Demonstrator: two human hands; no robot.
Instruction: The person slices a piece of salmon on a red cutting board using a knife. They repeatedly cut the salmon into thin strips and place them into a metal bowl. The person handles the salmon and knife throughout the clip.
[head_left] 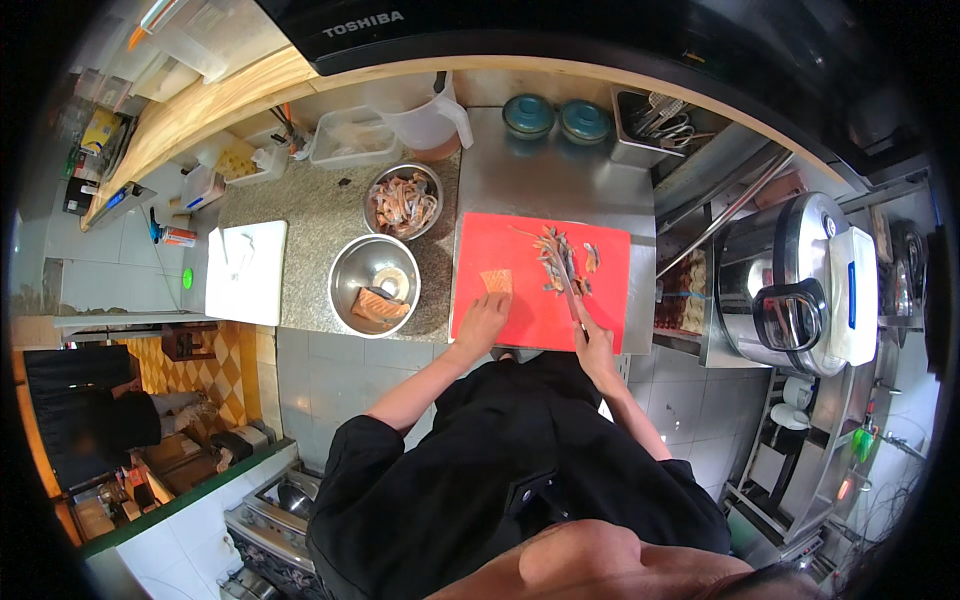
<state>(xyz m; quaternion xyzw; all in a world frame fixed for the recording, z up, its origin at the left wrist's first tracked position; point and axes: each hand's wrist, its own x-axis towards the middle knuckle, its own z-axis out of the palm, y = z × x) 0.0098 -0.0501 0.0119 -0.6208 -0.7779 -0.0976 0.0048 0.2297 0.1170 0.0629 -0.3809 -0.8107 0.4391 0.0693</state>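
Observation:
A red cutting board (478, 240) lies in front of me on the steel worktop. My left hand (485, 318) is at its left side, with the fingers closed on the near edge of an orange piece of salmon (496, 281). In my right hand (595, 346) is a kitchen knife (572, 297), gripped by its handle. The blade points away from me and rests among dark and orange fish skin scraps (551, 256). Left of the board, a steel bowl (340, 262) holds more salmon. Behind it, a second steel bowl (374, 222) is filled with fish trimmings.
A white cutting board (262, 285) lies at the far left of the counter. At the back stand a plastic jug (415, 122), a clear tub (350, 150) and two lidded teal pots (528, 117) (585, 121). To the right is a large steel cooker (755, 245). Overhead runs a wooden shelf edge (250, 100).

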